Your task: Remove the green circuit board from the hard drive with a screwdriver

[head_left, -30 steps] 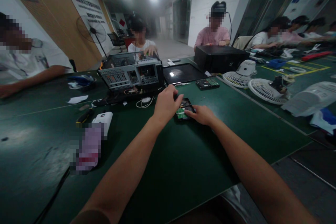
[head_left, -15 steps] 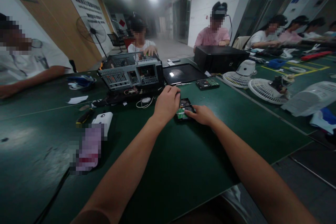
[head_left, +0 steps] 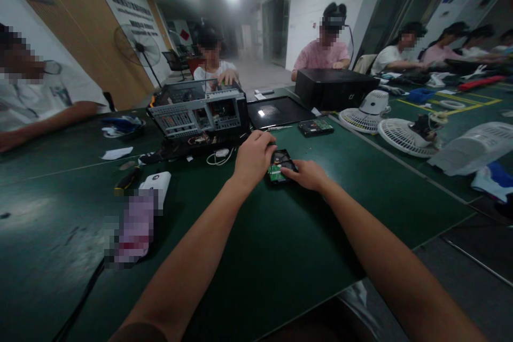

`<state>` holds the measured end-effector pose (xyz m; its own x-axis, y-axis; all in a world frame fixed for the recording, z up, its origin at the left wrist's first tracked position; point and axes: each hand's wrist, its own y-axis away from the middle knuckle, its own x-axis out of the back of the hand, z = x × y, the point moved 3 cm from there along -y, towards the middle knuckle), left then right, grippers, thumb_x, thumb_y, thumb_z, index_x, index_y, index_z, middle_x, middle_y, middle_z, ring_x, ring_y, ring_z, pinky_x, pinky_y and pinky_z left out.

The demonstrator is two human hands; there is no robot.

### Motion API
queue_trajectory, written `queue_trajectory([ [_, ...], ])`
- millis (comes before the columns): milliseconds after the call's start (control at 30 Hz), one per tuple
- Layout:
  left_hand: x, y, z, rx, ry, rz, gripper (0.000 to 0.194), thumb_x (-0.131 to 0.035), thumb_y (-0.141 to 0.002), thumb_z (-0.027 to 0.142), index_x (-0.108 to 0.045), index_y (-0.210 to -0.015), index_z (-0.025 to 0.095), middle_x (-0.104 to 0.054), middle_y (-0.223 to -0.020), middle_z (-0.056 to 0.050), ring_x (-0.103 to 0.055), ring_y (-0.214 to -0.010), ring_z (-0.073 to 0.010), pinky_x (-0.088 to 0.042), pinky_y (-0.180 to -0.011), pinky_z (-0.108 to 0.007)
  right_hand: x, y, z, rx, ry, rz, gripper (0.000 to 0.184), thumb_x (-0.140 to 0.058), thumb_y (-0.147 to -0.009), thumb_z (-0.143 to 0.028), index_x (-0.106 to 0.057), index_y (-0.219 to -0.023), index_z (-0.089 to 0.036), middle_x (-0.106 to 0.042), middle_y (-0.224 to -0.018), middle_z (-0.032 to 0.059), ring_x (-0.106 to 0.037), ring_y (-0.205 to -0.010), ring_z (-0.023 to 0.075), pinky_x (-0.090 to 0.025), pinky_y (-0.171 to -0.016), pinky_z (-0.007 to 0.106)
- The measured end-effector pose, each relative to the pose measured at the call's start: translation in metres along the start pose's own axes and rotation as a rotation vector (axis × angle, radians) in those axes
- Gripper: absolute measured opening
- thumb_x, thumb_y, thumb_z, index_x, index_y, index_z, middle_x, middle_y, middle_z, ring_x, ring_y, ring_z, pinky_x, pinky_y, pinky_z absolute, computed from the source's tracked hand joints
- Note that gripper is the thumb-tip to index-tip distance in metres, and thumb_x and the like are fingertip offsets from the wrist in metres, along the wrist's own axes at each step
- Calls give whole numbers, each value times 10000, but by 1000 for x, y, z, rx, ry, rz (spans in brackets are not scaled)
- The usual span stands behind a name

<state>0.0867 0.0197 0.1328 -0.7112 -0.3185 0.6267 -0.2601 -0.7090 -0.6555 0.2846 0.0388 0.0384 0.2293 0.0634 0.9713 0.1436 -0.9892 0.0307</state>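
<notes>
A hard drive lies on the green table, its green circuit board and black casing facing up. My right hand grips its right edge, with the thumb resting over the board. At the drive's upper left, my left hand is closed in a pinch. Its fingertips point down, and what they hold, if anything, is hidden behind the hand. A second hard drive sits farther back, just right of a thin metal tool.
An opened computer case stands behind, beside a black panel and a black box. White fan parts occupy the right. A yellow-black screwdriver and a white power bank-like object lie left. Co-workers sit around the table.
The view has shifted very slightly. Both hands keep nearly the same place on and over the hard drive.
</notes>
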Motion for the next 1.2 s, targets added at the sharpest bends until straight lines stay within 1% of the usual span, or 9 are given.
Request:
queue_trajectory([
  [167, -1, 0, 0, -11, -9, -20, 171, -579, -897, 104, -629, -1013, 219, -682, -1051, -63, -650, -972, -216, -536, -889, -377, 1, 1, -1, -10, 4, 0, 803, -306, -875, -845, -677, -1169, -196, -734, -1097, 160, -678, -949, 307, -442, -713, 321],
  [300, -3, 0, 1, -15, 21, -11, 111, -620, -893, 150, -602, -986, 209, -659, -1000, -58, -636, -923, -203, -535, -852, -356, 2, 2, -1, -11, 1, -5, 788, -317, -885, -830, -676, -1180, -194, -733, -1094, 160, -676, -969, 305, -439, -731, 317],
  [400, -3, 1, 1, -2, 27, 8, 124, -667, -877, 180, -587, -966, 209, -628, -995, -52, -617, -908, -198, -536, -826, -346, 3, 1, 0, 13, -15, -11, 761, -331, -897, -811, -679, -1173, -193, -736, -1082, 155, -678, -947, 297, -432, -714, 311],
  [500, -2, 1, 0, 9, 33, 22, 155, -699, -857, 182, -584, -956, 212, -599, -1018, -51, -603, -913, -193, -539, -819, -342, 5, 0, 2, 43, -43, -18, 670, -369, -931, -747, -683, -1165, -203, -743, -1071, 132, -681, -926, 277, -428, -704, 298],
  [600, -2, 0, 1, 10, 26, 17, 143, -690, -858, 163, -588, -942, 216, -590, -1024, -49, -598, -927, -194, -541, -828, -347, 9, 1, 3, 89, -90, -41, 535, -404, -974, -640, -691, -1141, -220, -753, -1023, 96, -683, -883, 241, -430, -714, 282],
  [700, -1, 0, 2, 8, 25, 14, 137, -677, -864, 146, -591, -943, 217, -597, -1021, -51, -600, -935, -195, -542, -831, -346, 10, 2, 7, 129, -181, -111, 468, -424, -990, -570, -686, -1164, -223, -753, -897, 63, -678, -797, 210, -440, -714, 275],
  [833, -1, 1, 3, -6, 24, 4, 137, -662, -873, 140, -593, -966, 212, -611, -1026, -55, -609, -937, -195, -544, -831, -345, 7, 1, 18, 122, -348, -208, 474, -456, -991, -514, -616, -1311, -202, -713, -749, 33, -653, -686, 179, -453, -658, 266],
  [1033, -2, 1, 3, -29, 24, -25, 146, -622, -893, 144, -604, -1025, 203, -668, -1031, -58, -643, -940, -197, -547, -858, -353, -1, -5, 32, 92, -590, -303, 521, -551, -973, -422, -519, -1422, -159, -679, -738, 29, -579, -577, 129, -405, -517, 222],
  [1200, -3, 2, 2, -14, 13, -36, 177, -613, -891, 150, -607, -1054, 218, -693, -1036, -58, -664, -925, -203, -559, -842, -359, -2, -6, 38, 63, -737, -334, 579, -620, -950, -350, -465, -1474, -160, -673, -752, 30, -570, -581, 123, -424, -508, 219],
])
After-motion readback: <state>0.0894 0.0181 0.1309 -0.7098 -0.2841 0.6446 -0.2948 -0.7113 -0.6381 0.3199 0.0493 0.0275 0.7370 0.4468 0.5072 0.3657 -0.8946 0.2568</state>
